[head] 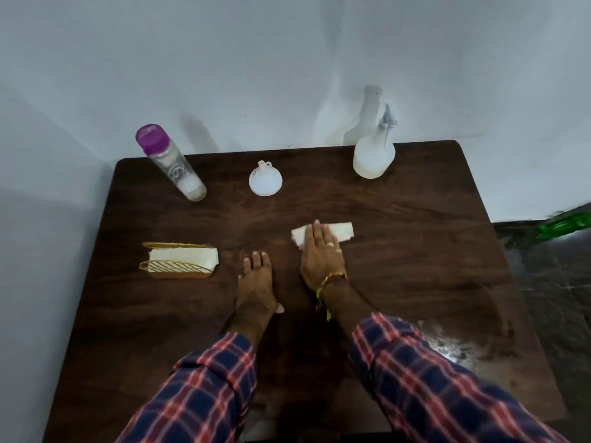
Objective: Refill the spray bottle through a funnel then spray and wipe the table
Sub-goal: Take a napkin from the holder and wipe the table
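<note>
At mid-frame, slightly right of centre, the right hand (pixel 319 251) presses flat on a folded white tissue (pixel 339 231), fingers straight and laid over its left part, so its grip is apart and only bears down on the paper. The left hand (pixel 256 276) lies beside it, just left of centre, palm down on the counter (pixel 415 251), fingers straight and holding nothing. Both hands are well apart from the items along the upper edge of the counter.

The spray bottle (pixel 373 158) stands upright at the upper right of the counter, its trigger head blurred against the wall. The funnel (pixel 265 182) rests upside down at upper centre, and a clear bottle with a purple cap (pixel 172 164) stands at the upper left. A gold wire holder with tissues (pixel 180 260) sits at mid-left, near the left hand.

Wiping looks to be underway, and the risks follow from that. A wet sheen (pixel 447 343) shows at the lower right, near the right sleeve (pixel 431 385); the cuff could drag through it and get soaked. A long forward stroke could knock the light funnel or tip the spray bottle. A sideways sweep to the left could shove the holder. The thin tissue, pressed only at one end, may bunch or tear once wet.
</note>
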Available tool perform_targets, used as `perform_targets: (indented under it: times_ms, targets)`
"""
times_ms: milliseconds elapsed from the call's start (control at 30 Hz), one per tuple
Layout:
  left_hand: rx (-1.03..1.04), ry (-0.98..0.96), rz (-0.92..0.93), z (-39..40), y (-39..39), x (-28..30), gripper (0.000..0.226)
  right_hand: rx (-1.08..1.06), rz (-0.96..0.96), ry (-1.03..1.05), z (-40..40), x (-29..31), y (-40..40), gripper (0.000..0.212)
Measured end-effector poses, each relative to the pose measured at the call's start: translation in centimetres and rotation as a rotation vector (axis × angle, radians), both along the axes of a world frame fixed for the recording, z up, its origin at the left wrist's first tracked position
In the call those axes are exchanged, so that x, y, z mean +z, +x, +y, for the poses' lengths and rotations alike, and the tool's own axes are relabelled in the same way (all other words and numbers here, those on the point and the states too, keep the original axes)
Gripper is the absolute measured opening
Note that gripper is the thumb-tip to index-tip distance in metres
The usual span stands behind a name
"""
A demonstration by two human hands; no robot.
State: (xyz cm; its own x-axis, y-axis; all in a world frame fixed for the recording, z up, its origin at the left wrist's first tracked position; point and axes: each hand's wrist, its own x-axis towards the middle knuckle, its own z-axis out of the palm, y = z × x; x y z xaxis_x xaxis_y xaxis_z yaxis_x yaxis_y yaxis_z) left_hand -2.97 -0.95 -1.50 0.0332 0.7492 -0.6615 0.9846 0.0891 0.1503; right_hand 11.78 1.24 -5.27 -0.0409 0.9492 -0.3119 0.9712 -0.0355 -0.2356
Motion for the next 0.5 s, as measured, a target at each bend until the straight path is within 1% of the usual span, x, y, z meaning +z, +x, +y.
perform_targets:
  times_ms: [33, 100, 167, 233, 300, 333, 400, 433, 500]
  targets:
    - [-0.004, -0.032, 0.012, 0.3, 0.0, 0.0, 0.135, -0.002, 0.004, -0.002, 1.4, 0.1, -0.3, 0.059]
    - [-0.008, -0.078, 0.042, 0.8, 0.3, 0.3, 0.136, 0.068, 0.005, 0.003, 2.6, 0.3, -1.4, 0.058]
    - [-0.002, -0.089, 0.06, 1.0, 0.9, 0.7, 0.135, 0.18, 0.009, -0.019, 1.3, 0.1, -2.3, 0.058]
    - [0.008, -0.092, 0.071, 1.0, 1.3, 0.7, 0.134, 0.212, 0.008, -0.03, -0.8, 0.1, -1.3, 0.062]
    - [0.015, -0.101, 0.082, 1.0, 1.4, 0.7, 0.134, 0.112, -0.064, 0.047, -0.9, 0.0, 1.3, 0.062]
    - [0.016, -0.103, 0.088, 1.1, 1.4, 0.8, 0.134, 0.007, -0.108, 0.087, -0.1, 0.0, 2.7, 0.058]
    - [0.019, -0.104, 0.088, 1.4, 1.5, 0.9, 0.132, -0.163, -0.16, 0.064, 1.9, 0.3, 5.1, 0.055]
    - [0.021, -0.103, 0.089, 1.3, 1.6, 1.0, 0.131, -0.161, -0.184, 0.04, 2.7, 0.4, 5.8, 0.057]
    - [0.016, -0.095, 0.094, 1.1, 1.7, 1.0, 0.13, -0.047, -0.21, 0.108, 2.6, 0.0, 5.2, 0.061]
